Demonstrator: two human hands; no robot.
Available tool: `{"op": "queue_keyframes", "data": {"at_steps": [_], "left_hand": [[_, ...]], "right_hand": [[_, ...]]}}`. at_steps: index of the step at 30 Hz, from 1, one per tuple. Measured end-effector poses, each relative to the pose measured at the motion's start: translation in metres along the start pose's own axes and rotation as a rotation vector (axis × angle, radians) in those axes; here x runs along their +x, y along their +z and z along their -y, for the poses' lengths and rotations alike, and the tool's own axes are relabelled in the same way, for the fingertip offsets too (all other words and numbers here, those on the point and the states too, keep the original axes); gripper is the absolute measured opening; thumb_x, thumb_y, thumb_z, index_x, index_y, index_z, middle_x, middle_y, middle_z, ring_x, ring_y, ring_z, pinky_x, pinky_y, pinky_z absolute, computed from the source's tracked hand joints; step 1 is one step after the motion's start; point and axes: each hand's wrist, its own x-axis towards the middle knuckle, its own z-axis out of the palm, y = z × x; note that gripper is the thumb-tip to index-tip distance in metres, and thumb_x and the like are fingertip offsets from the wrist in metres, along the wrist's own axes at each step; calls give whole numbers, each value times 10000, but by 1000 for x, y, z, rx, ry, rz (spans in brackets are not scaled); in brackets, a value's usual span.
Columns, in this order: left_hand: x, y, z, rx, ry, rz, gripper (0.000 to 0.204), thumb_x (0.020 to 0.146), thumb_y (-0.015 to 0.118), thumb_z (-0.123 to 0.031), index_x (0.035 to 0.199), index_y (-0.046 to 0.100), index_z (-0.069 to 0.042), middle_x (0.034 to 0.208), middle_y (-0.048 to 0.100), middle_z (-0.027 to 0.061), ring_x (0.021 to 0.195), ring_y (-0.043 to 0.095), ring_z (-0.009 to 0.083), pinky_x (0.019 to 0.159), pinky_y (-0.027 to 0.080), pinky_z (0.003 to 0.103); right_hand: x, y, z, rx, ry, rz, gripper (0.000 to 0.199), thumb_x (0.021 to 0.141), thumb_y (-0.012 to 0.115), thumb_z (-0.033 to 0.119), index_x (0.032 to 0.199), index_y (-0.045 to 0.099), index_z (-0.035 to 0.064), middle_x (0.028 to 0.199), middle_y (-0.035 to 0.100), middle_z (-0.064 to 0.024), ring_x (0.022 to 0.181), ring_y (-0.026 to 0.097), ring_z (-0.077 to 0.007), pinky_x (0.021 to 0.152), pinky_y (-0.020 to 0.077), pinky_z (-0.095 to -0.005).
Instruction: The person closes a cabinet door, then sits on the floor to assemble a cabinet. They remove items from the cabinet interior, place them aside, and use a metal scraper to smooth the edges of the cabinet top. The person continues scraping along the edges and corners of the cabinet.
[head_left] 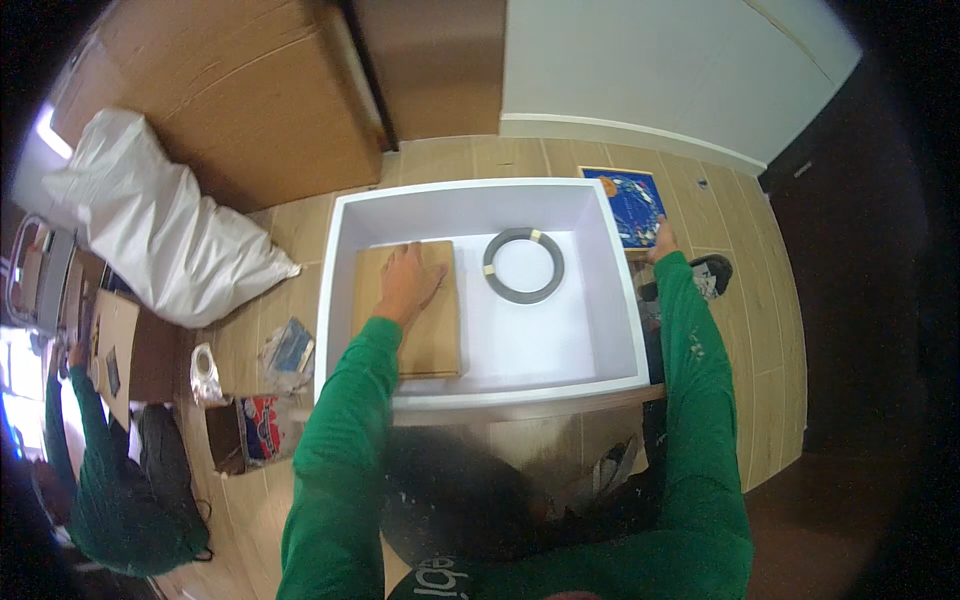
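My left hand (408, 282) lies flat, fingers spread, on a brown cardboard sheet (430, 335) that rests on the bottom of a large white open box (330, 290). To the right of the sheet, inside the box, lies a grey ring (523, 266) with pale patches on it. My right hand (664, 240) reaches outside the box's right wall and touches the lower edge of a blue framed picture (630, 205) on the floor; its fingers are mostly hidden. Both sleeves are green.
A white sack (165, 240) leans by big cardboard boxes (240, 90) at the left. Small packets and a tape roll (204, 372) lie on the wooden floor. Another person in green (100, 480) crouches at the lower left. A dark shoe (712, 275) lies right of the box.
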Motion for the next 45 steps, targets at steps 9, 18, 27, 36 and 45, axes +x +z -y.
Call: {"op": "queue_keyframes", "data": {"at_steps": [9,18,27,36,45], "left_hand": [[-7,-28,58,-65,-455,22,696,875,710,-481,1321,514,16,1377,491,271,1292,494,473,1055,435,573],[-3,-29,53,-75,-392,93,797,864,711,-517,1392,471,30,1405,457,325,1322,491,475,1081,450,534],[14,-46,18,-12,-62,-245,628,873,738,-407,1318,578,6,1362,539,293,1243,546,466,1037,465,511],[16,-107,-1,-182,175,-736,462,912,723,-254,1293,601,-24,1115,639,171,1021,621,342,874,467,467],[4,-127,-20,-348,264,-937,451,933,704,-146,1339,564,-7,1030,597,106,922,563,250,866,460,405]], "right_hand": [[-140,115,-87,-420,-576,342,383,1018,559,431,1223,564,108,1127,585,-64,1060,577,-185,931,473,-372],[-256,167,-274,-652,449,683,1135,859,580,773,1623,135,61,1657,139,-270,1515,234,-406,1195,265,-551],[-266,185,-278,-454,303,539,945,850,745,561,1460,408,-78,1426,541,-221,1282,569,-339,1004,508,-499],[-286,212,-209,-534,27,708,656,855,788,344,1339,559,-35,1237,658,-145,1117,652,-212,896,554,-362],[-232,114,26,-197,-505,627,705,932,644,524,1415,500,31,1304,630,-120,1190,618,-205,1011,498,-359]]}}
